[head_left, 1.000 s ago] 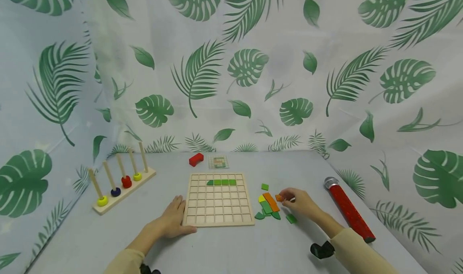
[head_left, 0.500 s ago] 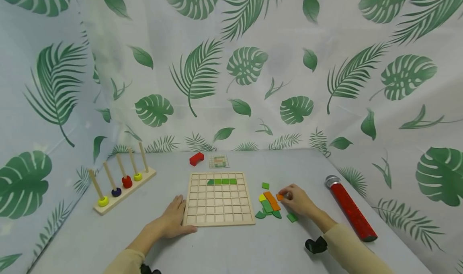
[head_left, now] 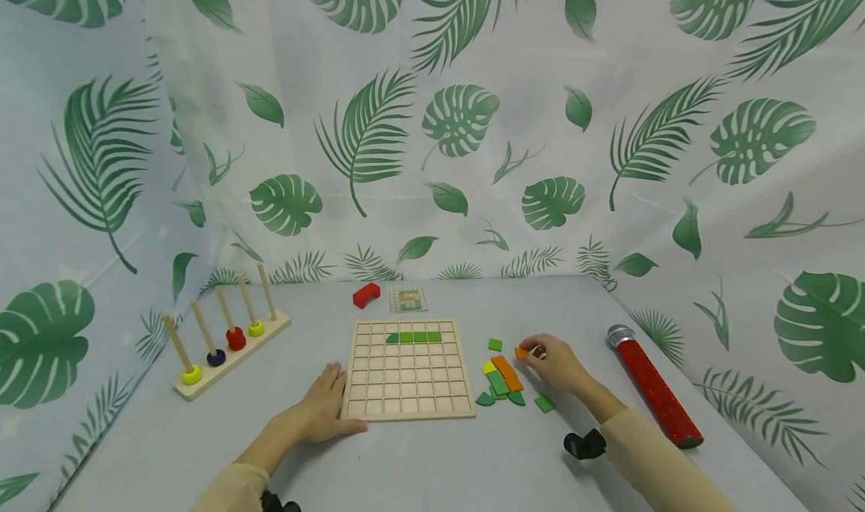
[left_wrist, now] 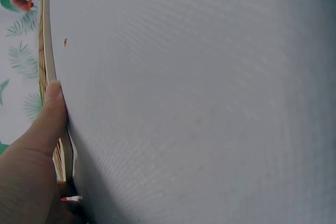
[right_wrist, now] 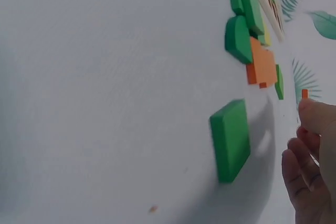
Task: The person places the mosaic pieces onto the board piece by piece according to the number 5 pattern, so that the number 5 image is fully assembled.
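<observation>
Tiles (head_left: 420,337) are filling four cells of the board (head_left: 408,384), leaving most bare. Off its right edge my right hand (head_left: 554,362) is pinching an orange piece (head_left: 521,353); my outstretched left hand (head_left: 321,408) is touching its left.

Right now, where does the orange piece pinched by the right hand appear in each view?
Head: the orange piece, right of centre in the lower half.
Left wrist: the orange piece, small, near the top left corner.
Right wrist: the orange piece, near the right edge, about mid-height.
Shared landmark: the right hand pinching it, visible in all three.
</observation>
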The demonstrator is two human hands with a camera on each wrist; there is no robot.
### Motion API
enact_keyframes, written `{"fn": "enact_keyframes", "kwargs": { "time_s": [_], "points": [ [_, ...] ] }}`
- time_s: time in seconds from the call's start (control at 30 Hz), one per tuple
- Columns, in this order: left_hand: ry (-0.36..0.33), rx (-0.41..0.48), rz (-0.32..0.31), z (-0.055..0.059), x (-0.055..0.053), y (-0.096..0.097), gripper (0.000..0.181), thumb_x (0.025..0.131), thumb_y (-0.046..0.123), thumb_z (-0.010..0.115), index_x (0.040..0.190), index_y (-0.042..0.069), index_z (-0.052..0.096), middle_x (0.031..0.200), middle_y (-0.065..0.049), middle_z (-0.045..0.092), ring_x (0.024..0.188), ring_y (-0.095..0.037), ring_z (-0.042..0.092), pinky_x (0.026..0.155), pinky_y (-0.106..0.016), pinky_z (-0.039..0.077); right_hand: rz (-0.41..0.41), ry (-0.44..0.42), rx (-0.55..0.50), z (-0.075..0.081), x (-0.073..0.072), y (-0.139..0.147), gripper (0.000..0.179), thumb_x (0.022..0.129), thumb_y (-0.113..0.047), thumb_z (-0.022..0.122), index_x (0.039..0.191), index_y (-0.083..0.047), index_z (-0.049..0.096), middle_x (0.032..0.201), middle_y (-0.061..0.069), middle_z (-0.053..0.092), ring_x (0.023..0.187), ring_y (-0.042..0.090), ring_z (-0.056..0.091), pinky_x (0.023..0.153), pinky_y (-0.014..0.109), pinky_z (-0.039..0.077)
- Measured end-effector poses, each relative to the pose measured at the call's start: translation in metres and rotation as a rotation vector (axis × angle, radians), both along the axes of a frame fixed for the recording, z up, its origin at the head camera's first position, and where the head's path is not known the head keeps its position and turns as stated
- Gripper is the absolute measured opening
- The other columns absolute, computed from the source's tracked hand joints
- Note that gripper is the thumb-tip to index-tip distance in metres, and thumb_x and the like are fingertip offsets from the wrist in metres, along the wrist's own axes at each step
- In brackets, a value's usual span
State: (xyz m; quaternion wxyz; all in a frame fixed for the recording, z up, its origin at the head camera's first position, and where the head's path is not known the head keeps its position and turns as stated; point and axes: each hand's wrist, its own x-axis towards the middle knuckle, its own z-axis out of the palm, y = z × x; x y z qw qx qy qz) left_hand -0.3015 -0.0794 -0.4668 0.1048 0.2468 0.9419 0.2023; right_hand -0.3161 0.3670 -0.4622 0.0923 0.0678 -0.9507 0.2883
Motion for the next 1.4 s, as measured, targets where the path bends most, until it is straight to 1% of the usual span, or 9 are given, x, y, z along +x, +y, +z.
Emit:
{"fn": "enact_keyframes", "kwargs": {
  "time_s": [0.07,0.17,0.37,0.57,0.73,0.97,1.27,1.4],
  "points": [
    [-0.001,0.0,0.0,-0.001,0.0,-0.001,0.104,0.079,0.057,0.067,0.14,-0.016,0.025,0.147,-0.036,0.014,0.138,-0.046,0.011,0.112,-0.052,0.016,0.01,0.026,0.0,0.001,-0.004,-0.006,0.02,0.086,-0.01,0.069,0.105,-0.003,0.066,0.097,0.006,0.063,0.083,0.02,0.056,0.072,0.034,0.052],
    [-0.004,-0.008,-0.003,-0.003,-0.001,-0.002,0.105,0.079,0.058,0.067,0.14,-0.016,0.025,0.148,-0.036,0.014,0.138,-0.045,0.011,0.112,-0.051,0.016,0.018,0.041,-0.011,0.001,-0.011,-0.017,0.021,0.086,-0.009,0.07,0.105,-0.003,0.066,0.097,0.007,0.062,0.082,0.019,0.057,0.072,0.033,0.052],
    [-0.004,-0.024,-0.005,-0.005,-0.003,-0.003,0.106,0.078,0.06,0.066,0.14,-0.016,0.025,0.148,-0.035,0.014,0.139,-0.044,0.011,0.112,-0.05,0.016,0.032,0.032,-0.037,0.002,-0.026,-0.046,0.018,0.085,-0.009,0.071,0.102,-0.004,0.066,0.099,0.007,0.06,0.084,0.021,0.057,0.067,0.028,0.053],
    [0.006,-0.035,-0.011,-0.006,-0.004,-0.003,0.106,0.079,0.06,0.065,0.14,-0.016,0.025,0.148,-0.035,0.015,0.139,-0.044,0.011,0.112,-0.05,0.016,0.077,0.035,-0.035,0.001,-0.038,-0.074,0.019,0.085,-0.01,0.071,0.102,-0.006,0.067,0.101,0.006,0.059,0.088,0.02,0.057,0.071,0.03,0.053],
    [0.01,-0.03,-0.017,-0.005,-0.004,-0.002,0.104,0.08,0.059,0.066,0.14,-0.016,0.025,0.148,-0.035,0.015,0.139,-0.044,0.011,0.112,-0.049,0.017,0.143,0.057,-0.037,0.001,-0.043,-0.093,0.019,0.085,-0.01,0.071,0.103,-0.005,0.066,0.099,0.005,0.059,0.087,0.019,0.057,0.072,0.03,0.052],
    [0.006,-0.03,-0.007,-0.004,-0.004,-0.002,0.104,0.08,0.058,0.066,0.14,-0.016,0.026,0.148,-0.035,0.015,0.139,-0.044,0.011,0.112,-0.049,0.017,0.232,0.135,-0.034,0.001,-0.05,-0.122,0.02,0.084,-0.007,0.072,0.102,0.0,0.066,0.096,0.01,0.06,0.084,0.023,0.058,0.07,0.03,0.053],
    [0.011,-0.033,-0.005,-0.007,-0.006,-0.003,0.105,0.079,0.06,0.065,0.141,-0.015,0.026,0.148,-0.034,0.015,0.139,-0.043,0.011,0.112,-0.049,0.016,0.237,0.128,-0.022,-0.001,-0.059,-0.152,0.016,0.085,-0.008,0.07,0.1,-0.003,0.068,0.094,0.007,0.059,0.084,0.021,0.057,0.071,0.032,0.051],
    [0.014,-0.035,-0.006,-0.006,-0.006,-0.002,0.105,0.079,0.06,0.065,0.141,-0.015,0.026,0.148,-0.033,0.016,0.139,-0.043,0.011,0.112,-0.049,0.017,0.243,0.087,-0.046,0.001,-0.059,-0.166,0.016,0.086,-0.009,0.069,0.1,-0.003,0.067,0.098,0.008,0.058,0.087,0.022,0.056,0.074,0.033,0.051]
  ]
}}
